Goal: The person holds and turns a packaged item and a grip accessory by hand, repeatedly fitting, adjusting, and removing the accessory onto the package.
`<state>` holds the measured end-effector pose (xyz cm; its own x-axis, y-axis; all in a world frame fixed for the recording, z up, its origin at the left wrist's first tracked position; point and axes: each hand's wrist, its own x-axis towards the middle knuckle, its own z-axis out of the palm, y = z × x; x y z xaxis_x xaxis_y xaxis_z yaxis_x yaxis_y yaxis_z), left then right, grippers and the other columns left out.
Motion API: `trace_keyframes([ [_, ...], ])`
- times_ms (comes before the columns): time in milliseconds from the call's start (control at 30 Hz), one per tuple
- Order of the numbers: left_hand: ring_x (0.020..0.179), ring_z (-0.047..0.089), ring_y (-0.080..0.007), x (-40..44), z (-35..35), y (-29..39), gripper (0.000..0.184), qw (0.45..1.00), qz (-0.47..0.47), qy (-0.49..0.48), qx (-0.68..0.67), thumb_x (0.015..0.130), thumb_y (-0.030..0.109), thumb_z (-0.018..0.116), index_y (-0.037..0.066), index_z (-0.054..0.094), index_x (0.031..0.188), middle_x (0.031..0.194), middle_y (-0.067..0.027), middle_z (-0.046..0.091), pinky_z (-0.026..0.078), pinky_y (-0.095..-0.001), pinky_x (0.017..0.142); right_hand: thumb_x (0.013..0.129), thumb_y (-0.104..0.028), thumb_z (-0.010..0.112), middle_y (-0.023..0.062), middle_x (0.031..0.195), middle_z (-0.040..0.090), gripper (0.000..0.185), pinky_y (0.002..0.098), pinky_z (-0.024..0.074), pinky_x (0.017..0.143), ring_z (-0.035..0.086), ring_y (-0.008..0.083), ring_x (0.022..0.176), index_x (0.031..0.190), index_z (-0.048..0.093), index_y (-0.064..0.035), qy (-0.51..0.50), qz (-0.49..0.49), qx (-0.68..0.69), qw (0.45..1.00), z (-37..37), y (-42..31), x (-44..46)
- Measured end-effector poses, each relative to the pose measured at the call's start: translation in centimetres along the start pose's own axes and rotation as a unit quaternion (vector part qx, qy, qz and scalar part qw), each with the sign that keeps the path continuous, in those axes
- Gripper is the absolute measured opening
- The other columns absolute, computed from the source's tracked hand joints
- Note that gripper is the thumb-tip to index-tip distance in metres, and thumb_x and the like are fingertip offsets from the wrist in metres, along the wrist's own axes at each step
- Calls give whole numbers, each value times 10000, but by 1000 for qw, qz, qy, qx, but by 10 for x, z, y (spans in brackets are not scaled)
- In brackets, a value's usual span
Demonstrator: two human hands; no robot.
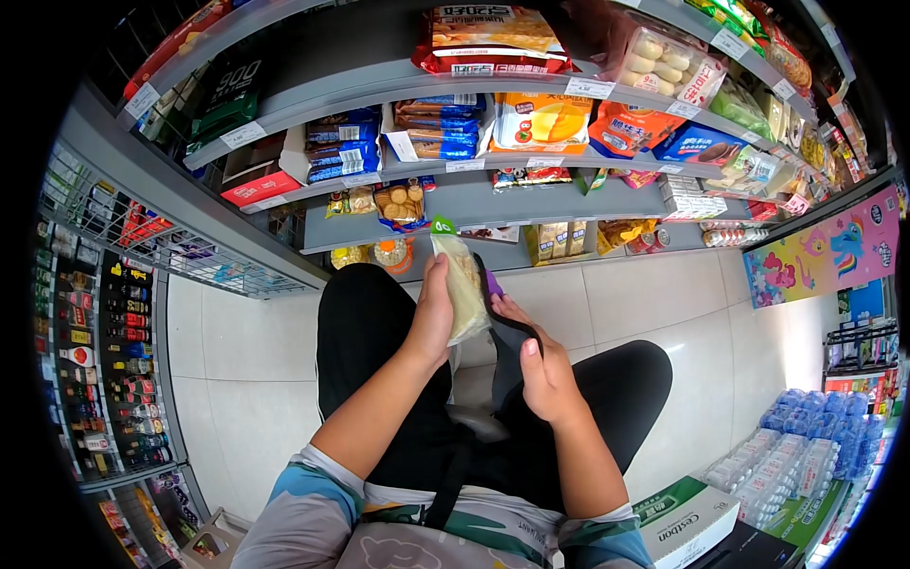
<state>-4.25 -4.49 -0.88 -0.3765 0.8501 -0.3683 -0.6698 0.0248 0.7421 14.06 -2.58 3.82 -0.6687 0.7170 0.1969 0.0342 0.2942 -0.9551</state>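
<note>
My left hand point(433, 311) is closed around a clear-and-pale-green snack packet point(463, 292) with a bright green top, held upright in front of the lowest shelves. Close beside it on the right, my right hand point(545, 375) grips a dark grey cloth point(510, 349) with a purple side. The cloth hangs down between my knees, and its upper end is near or against the packet's right edge; I cannot tell whether they touch. Some of the right fingers are hidden behind the cloth.
Grey shelves point(455, 177) hold boxed and bagged snacks across the front. A bottle rack point(133, 360) stands at left. Shrink-wrapped water bottles point(773, 474) and a Cestbon carton point(692, 522) are at lower right. My bent knees flank the hands above a tiled floor point(626, 299).
</note>
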Motion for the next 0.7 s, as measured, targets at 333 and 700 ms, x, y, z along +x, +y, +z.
trace_keyframes([
  [333, 1411, 395, -211, -21, 20, 0, 575, 954, 21, -149, 259, 1102, 419, 318, 46, 314, 1540, 1495, -123, 440, 305, -323, 1160, 1089, -384, 326, 242, 1582, 357, 610, 406, 216, 1220, 300, 388, 1495, 1491, 374, 73, -14, 40, -30, 999, -1, 2, 0],
  [700, 1414, 381, -223, -32, 24, 7, 647, 901, -107, -274, 319, 1097, 447, 339, 22, 244, 1576, 1528, -145, 404, 285, -319, 1169, 1092, -413, 294, 262, 1579, 347, 644, 396, 201, 1224, 293, 380, 1496, 1504, 347, 80, 75, 93, -26, 993, -9, 10, 4],
])
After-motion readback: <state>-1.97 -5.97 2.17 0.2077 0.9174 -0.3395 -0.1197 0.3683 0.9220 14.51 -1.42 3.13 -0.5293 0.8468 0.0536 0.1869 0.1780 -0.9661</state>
